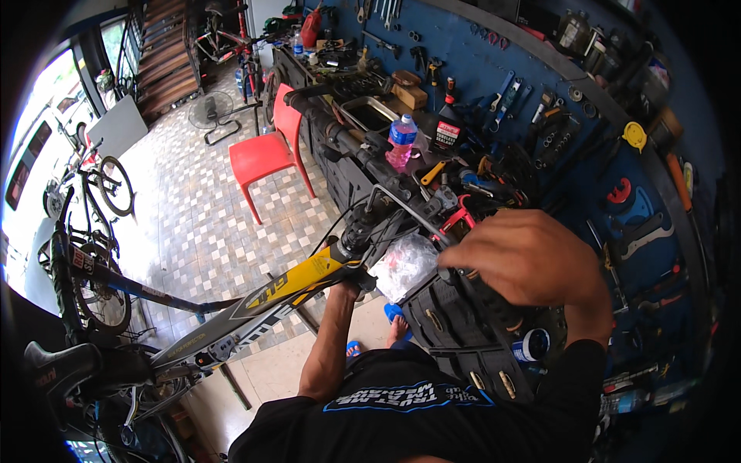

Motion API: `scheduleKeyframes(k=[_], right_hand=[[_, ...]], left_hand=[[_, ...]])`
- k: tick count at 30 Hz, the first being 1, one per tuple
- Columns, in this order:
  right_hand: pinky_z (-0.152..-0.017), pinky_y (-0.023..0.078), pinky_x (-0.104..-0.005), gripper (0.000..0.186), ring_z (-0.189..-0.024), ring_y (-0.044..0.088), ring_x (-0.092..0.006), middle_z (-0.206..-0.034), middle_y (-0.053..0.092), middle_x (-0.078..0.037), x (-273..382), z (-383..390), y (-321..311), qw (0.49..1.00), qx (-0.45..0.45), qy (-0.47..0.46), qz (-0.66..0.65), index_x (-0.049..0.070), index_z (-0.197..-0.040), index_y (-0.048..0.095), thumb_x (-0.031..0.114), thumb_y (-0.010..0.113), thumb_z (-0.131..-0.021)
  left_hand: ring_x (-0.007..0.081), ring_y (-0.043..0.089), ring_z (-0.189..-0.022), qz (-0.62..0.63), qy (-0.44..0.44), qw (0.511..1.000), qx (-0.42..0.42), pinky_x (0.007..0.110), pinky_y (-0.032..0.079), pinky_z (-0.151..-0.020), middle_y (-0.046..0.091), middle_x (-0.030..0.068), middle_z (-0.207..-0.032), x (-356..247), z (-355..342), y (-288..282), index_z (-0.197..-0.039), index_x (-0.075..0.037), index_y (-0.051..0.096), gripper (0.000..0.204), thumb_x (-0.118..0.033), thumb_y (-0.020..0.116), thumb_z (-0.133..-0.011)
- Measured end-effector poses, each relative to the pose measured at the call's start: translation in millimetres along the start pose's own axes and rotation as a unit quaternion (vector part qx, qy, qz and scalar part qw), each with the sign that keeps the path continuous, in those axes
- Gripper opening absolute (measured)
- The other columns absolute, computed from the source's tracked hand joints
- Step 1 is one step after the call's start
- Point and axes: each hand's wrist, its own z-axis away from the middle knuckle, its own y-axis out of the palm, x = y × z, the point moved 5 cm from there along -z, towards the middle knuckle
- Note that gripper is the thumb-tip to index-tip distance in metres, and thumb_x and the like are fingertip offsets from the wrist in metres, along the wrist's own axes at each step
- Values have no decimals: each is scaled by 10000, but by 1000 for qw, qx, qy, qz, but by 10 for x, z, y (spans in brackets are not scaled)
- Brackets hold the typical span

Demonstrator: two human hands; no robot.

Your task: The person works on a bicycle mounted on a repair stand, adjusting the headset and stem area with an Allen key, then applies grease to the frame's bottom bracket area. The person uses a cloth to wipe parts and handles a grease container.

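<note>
A yellow and grey bike frame (309, 274) runs diagonally in front of me, with black fork and handlebar parts (359, 231) at its front. My left hand (345, 288) is under the frame's front, closed on a dark part of the fork, its fingers partly hidden. My right hand (509, 255), slightly blurred, is raised at the bench's edge with its fingers curled; what they hold, if anything, is unclear. Beside it lie red-handled pliers (455, 217) and a crumpled clear plastic bag (405, 264).
The cluttered bench has a pink-liquid bottle (400, 145) and tools below a blue tool wall (486, 58). Further off stand a red chair (258, 158), a fan (211, 110) and wooden stairs (166, 62). Several bikes (108, 189) line the left side. A dark pouched organiser (451, 339) hangs below.
</note>
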Motion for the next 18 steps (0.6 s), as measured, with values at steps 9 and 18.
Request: scheduleKeyframes(k=[9,18], right_hand=[[-785,522,-414,235,-907,664,-258,-931,648,-74,233,-1406,164,977,33,-208,-28,114,-1028,714,269,792,-869],[-955,522,-407,440,-1041,661,-253,-1221,634,-125,-1161,-2438,624,990,-72,-121,-26,154,-1325,662,288,727,-910]], left_hand=[[244,702,-737,16,20,1000,7,397,603,-625,735,27,-943,-32,6,42,-1143,-223,685,470,-642,526,-1001],[244,702,-740,25,35,999,8,398,602,-625,734,27,-948,-31,77,-39,-1145,-223,684,472,-643,524,-1001]])
